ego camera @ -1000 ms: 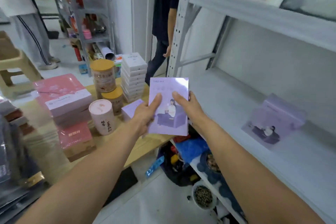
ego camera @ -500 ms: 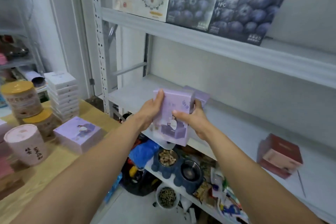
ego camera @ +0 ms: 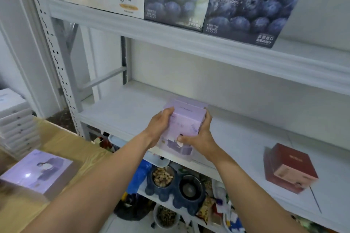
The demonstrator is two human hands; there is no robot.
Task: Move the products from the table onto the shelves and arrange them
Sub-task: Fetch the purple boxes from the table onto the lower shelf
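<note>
Lilac box (ego camera: 186, 123) upright at the front lip of the middle shelf (ego camera: 123, 108); cannot tell whether its base touches the board yet.

Left hand (ego camera: 161, 126) clasps the left side, fingertips curled over the top corner. Right hand (ego camera: 198, 138) wraps the right side, thumb laid across the printed front. Both forearms reach forward, roughly level.

Advice: seat the base flat first, then slide it back square, picture facing out, in line with what looks like a matching box (ego camera: 189, 103) just behind. Let go with both hands together so it doesn't tip. Red box (ego camera: 289, 168) sits well apart to the right.
</note>
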